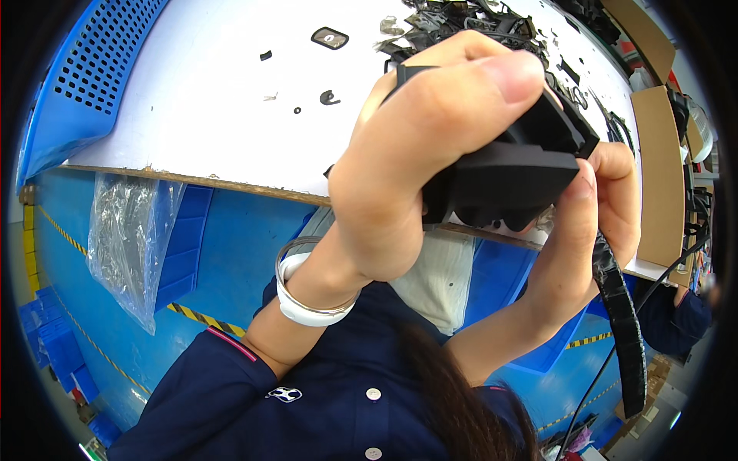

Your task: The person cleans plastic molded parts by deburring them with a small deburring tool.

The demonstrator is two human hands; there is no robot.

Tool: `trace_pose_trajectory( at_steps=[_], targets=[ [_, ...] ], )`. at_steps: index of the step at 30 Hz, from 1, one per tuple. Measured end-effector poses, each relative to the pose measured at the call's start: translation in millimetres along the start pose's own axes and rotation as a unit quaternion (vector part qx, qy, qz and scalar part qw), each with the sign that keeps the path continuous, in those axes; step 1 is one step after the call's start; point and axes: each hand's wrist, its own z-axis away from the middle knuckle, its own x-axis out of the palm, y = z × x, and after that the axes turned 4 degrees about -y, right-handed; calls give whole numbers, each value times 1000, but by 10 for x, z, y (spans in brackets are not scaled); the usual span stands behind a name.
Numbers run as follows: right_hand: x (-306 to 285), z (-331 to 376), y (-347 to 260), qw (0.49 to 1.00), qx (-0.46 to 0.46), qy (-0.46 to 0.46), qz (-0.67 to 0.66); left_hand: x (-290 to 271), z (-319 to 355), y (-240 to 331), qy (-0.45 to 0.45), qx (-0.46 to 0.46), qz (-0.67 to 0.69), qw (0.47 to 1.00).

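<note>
White table [215, 84]: scattered black rubber parts [461, 23].

The hands [430, 154] hide much of the black part [523, 173].

Navy polo sleeves [231, 361], seemingly white bangle [307, 307]

A black plastic part [515, 180], blocky and angular with matte faces, is held up close, above the near edge of the table. A black ridged strap [623, 323] hangs down from its right side.
</note>
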Motion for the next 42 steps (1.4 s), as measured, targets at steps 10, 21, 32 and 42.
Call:
trace_pose_trajectory(
  at_steps=[10,21,32,42],
  targets=[
    [-53,11,43,1000,-2,-21,-20,-38,-36,71,-22,-100,-5,995],
    [-66,17,64,1000,2,-21,-22,-91,-24,-163,-42,100,-44,993],
    [-92,18,60,1000,-3,-27,-14,-88,-16,-223,-45,112,-49,992],
    [-100,7,55,999,5,-32,-13,-77,-26,-175,-47,86,-17,995]
  ],
)
